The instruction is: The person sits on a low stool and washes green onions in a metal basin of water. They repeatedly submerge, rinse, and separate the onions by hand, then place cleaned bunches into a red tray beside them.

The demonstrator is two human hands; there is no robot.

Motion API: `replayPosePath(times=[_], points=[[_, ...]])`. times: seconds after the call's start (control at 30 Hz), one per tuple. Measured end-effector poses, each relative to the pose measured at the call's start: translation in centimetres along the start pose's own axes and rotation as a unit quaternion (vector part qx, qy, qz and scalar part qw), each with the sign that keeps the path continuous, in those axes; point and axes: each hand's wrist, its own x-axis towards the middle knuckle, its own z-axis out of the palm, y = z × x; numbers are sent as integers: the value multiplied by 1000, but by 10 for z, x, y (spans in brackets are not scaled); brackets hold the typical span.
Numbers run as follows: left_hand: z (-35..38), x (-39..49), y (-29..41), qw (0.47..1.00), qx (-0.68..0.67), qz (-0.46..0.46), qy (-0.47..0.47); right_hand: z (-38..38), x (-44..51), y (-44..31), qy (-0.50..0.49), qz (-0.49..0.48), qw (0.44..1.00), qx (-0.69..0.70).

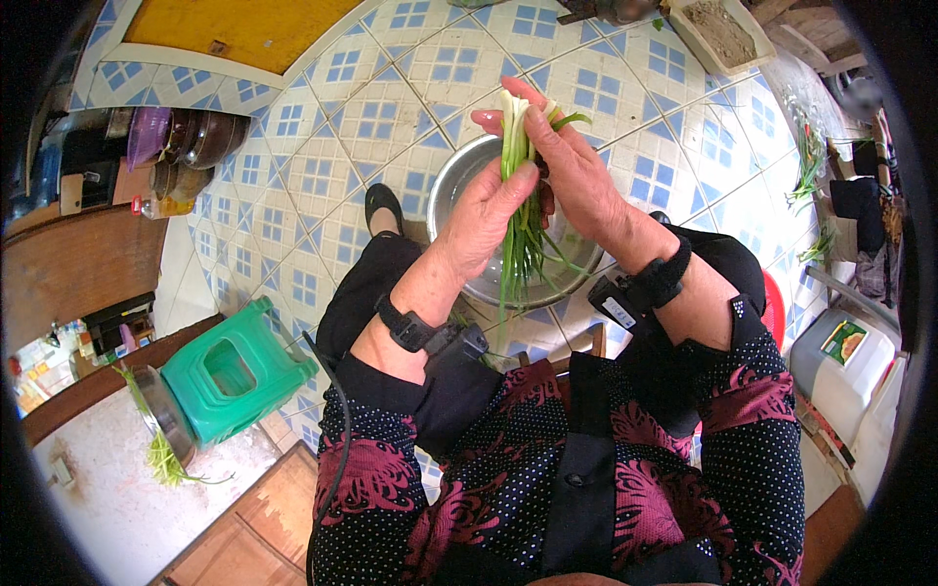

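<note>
A bunch of green onions [519, 146] is held over a round metal basin [451, 165] on the tiled floor. My left hand [484, 212] grips the stalks around their middle, the thumb lying across them. Around the white ends at the top, my right hand [568, 161] is closed, with its thumb against the stalks. The green leaves [524, 256] hang down over the basin, which seems to hold some water. Part of the bunch is hidden behind my fingers and palms.
A green plastic stool [242, 373] lies on its side at the left, beside a metal bowl [165, 410] with green stalks. At the right are a white plastic jug [843, 366], a red rim [773, 308] and loose greens [810, 165]. A tub [722, 33] stands at the top right.
</note>
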Motion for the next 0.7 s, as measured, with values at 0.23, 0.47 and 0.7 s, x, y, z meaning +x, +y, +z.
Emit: replayPosePath(times=[0.23, 0.47, 0.7], points=[[-6, -1, 6, 1000, -13, 1, -4, -3, 5, 0, 1, 19, 999, 26], [-3, -2, 20, 999, 0, 26, 27, -6, 5, -2, 1, -15, 993, 113], [-15, 4, 19, 992, 86, 91, -18, -11, 6, -1, 32, -81, 995, -43]])
